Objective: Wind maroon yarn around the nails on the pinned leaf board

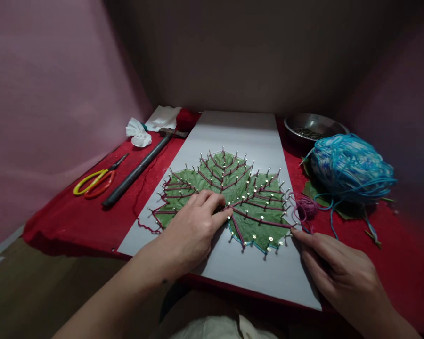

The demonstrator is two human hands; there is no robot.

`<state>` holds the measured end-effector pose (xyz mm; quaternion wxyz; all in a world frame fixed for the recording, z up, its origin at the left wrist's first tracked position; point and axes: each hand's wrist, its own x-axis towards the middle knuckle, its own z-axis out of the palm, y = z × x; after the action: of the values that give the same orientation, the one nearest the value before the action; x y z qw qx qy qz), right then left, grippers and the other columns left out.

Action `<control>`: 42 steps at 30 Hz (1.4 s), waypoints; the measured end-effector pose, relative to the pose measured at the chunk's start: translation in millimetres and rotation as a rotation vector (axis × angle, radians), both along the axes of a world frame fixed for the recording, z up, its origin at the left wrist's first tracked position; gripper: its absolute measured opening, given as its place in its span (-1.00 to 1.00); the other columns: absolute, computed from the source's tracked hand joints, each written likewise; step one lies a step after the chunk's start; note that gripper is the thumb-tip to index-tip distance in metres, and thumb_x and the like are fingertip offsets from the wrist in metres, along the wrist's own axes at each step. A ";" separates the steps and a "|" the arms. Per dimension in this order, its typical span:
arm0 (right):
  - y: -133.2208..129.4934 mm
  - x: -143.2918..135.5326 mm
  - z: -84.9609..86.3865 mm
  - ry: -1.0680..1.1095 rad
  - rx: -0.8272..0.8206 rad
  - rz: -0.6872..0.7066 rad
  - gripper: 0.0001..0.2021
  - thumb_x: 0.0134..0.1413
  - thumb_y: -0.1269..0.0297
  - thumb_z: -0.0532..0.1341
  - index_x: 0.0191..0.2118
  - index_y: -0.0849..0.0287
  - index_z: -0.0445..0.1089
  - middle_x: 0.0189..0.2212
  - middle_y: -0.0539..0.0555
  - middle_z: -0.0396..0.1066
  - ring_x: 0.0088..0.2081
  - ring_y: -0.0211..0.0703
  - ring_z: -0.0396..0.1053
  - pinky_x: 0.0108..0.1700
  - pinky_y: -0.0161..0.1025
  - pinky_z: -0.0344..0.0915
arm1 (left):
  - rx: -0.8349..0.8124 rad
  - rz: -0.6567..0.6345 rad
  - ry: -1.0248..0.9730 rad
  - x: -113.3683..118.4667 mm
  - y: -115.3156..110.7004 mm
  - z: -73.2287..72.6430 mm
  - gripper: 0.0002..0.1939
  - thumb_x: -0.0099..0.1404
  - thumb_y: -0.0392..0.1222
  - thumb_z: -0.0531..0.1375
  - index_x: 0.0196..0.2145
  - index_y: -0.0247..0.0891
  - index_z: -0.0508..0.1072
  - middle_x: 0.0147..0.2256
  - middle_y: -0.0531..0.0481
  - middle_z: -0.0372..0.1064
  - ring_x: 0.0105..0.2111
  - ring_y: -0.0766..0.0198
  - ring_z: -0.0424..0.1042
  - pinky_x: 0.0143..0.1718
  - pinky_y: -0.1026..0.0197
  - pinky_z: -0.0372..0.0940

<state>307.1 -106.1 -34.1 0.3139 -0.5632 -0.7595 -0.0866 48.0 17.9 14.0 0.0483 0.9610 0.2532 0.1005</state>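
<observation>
A green leaf (247,223) lies on a white board (238,132), ringed and crossed by upright nails. Dark red yarn (249,215) runs between the nails along the veins, and light blue yarn (257,246) follows part of the lower edge. My left hand (194,223) rests over the leaf's middle, fingers curled and thumb against the index finger near the central nails; what they grip is hidden. At the leaf's right edge, my right hand (342,268) has its thumb and index finger pinched beside a nail, where blue yarn leads in from the ball.
A blue and white yarn ball (353,167) sits on leaves at right, before a metal bowl (316,125) of nails. Purple yarn (306,207) lies by the board. Left are a hammer (139,169), scissors (97,181), crumpled tissue (138,133) and red yarn ball (187,120) on red cloth.
</observation>
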 end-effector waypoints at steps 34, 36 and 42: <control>1.0 -4.6 7.4 0.035 -0.002 0.002 -0.83 0.16 0.45 0.12 -0.14 0.28 0.38 -0.51 0.06 0.43 -0.51 -0.27 0.40 -0.46 -0.35 0.33 | 0.132 0.036 -0.156 -3.4 -4.7 -10.3 -0.63 0.29 -0.47 -0.03 0.01 -0.38 0.36 -0.07 -0.24 0.32 -0.06 0.04 0.24 -0.07 -0.07 0.16; 0.6 -4.2 7.4 0.039 -0.003 0.005 -0.82 0.16 0.44 0.12 -0.13 0.27 0.39 -0.52 0.05 0.43 -0.52 -0.27 0.40 -0.47 -0.36 0.32 | 0.166 0.038 -0.276 -6.8 -8.9 -6.3 -0.62 0.27 -0.48 -0.02 0.01 -0.35 0.35 -0.04 -0.25 0.32 0.00 0.03 0.24 -0.03 -0.10 0.14; 0.0 -2.2 6.4 -0.006 0.001 -0.003 -0.80 0.20 0.37 0.09 -0.14 0.25 0.41 -0.49 0.08 0.46 -0.51 -0.26 0.43 -0.47 -0.39 0.32 | 0.066 -0.128 -0.485 -16.4 -37.0 -2.6 -0.62 0.30 -0.42 -0.01 0.06 -0.40 0.30 -0.23 -0.19 0.41 -0.23 0.17 0.37 -0.15 0.01 0.28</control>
<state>304.9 -106.1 -27.7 0.3116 -0.5640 -0.7595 -0.0892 31.5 -19.1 11.5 0.0825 0.9238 0.1696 0.3333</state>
